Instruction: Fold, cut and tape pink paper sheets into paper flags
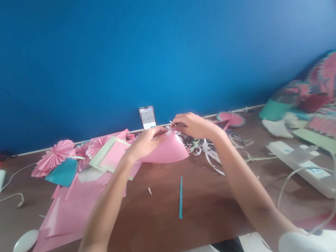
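Note:
Both my arms reach forward over the brown table. My left hand (146, 142) is closed on the upper edge of a pink sheet of paper (166, 151), which curves down toward the tabletop. Close beside it, my right hand (189, 124) has its fingers bent together at the sheet's upper right corner; what they pinch, if anything, is too small to make out. A thin blue paper strip (180, 197) lies on the table below the hands. A small white scrap (149, 190) is to its left. White curled paper strips (210, 155) are heaped behind my right forearm.
Pink folded paper fans (57, 154), a teal piece (63, 173) and pink sheets (74, 212) cover the left side. A white mouse (25, 242) sits at front left. A phone (148, 117) leans on the blue wall. A power strip (311, 169) with cables is at right.

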Demonstrator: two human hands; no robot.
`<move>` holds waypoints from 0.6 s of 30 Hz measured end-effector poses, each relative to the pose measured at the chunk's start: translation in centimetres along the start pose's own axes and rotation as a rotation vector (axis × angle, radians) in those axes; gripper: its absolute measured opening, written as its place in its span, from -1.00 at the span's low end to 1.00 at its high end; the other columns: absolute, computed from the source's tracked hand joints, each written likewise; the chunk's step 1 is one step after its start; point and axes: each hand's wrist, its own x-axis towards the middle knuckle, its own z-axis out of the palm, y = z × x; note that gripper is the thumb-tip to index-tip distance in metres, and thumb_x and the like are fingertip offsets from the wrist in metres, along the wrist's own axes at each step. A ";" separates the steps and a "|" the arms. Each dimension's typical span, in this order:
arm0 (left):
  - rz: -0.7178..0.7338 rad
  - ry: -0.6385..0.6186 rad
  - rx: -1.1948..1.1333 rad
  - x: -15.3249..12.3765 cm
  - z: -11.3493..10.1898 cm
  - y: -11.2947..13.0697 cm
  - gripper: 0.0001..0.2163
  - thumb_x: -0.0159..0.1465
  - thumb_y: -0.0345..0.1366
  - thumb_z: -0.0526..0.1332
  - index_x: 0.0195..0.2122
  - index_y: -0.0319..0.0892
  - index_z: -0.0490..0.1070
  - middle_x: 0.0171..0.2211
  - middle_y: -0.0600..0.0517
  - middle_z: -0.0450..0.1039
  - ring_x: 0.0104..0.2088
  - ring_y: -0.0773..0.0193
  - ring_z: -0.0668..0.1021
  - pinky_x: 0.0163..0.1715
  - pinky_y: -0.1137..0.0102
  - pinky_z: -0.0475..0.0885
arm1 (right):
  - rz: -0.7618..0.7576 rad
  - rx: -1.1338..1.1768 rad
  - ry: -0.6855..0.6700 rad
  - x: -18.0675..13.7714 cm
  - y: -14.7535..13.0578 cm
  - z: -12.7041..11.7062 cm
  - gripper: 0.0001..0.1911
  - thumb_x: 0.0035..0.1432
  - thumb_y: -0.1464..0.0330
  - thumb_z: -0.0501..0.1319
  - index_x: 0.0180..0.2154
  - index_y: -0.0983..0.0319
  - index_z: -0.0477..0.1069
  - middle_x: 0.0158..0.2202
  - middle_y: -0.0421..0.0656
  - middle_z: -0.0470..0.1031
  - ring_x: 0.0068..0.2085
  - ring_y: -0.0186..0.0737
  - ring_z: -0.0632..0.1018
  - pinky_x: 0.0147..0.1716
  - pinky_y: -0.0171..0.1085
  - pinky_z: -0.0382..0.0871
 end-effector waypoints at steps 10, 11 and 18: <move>0.012 0.115 0.142 0.1 0.7 0.2 -0.72 0.37 -0.16 0.06 -0.20 -0.20 0.51 -0.27 -0.02 0.57 -0.27 0.20 0.55 -0.33 0.39 0.31 | -0.033 -0.092 -0.021 0.2 -1.3 0.8 -0.75 0.32 0.31 0.09 -0.10 0.20 0.50 -0.13 -0.07 0.54 -0.24 -0.19 0.47 -0.32 -0.27 0.16; 0.009 0.116 0.151 0.0 0.5 0.4 -0.73 0.37 -0.18 0.07 -0.18 -0.18 0.51 -0.27 -0.02 0.57 -0.28 0.20 0.55 -0.33 0.39 0.30 | -0.035 -0.100 -0.021 0.2 -1.4 0.8 -0.75 0.32 0.30 0.10 -0.09 0.20 0.50 -0.11 -0.06 0.54 -0.24 -0.19 0.47 -0.32 -0.27 0.16; 0.018 0.121 0.181 -0.3 0.4 0.7 -0.79 0.34 -0.29 0.07 -0.17 -0.15 0.50 -0.25 0.01 0.57 -0.25 0.19 0.56 -0.28 0.36 0.35 | -0.021 -0.137 -0.066 -0.1 -1.4 0.6 -0.77 0.33 0.29 0.09 -0.15 0.16 0.51 -0.20 -0.11 0.56 -0.31 -0.25 0.45 -0.36 -0.29 0.12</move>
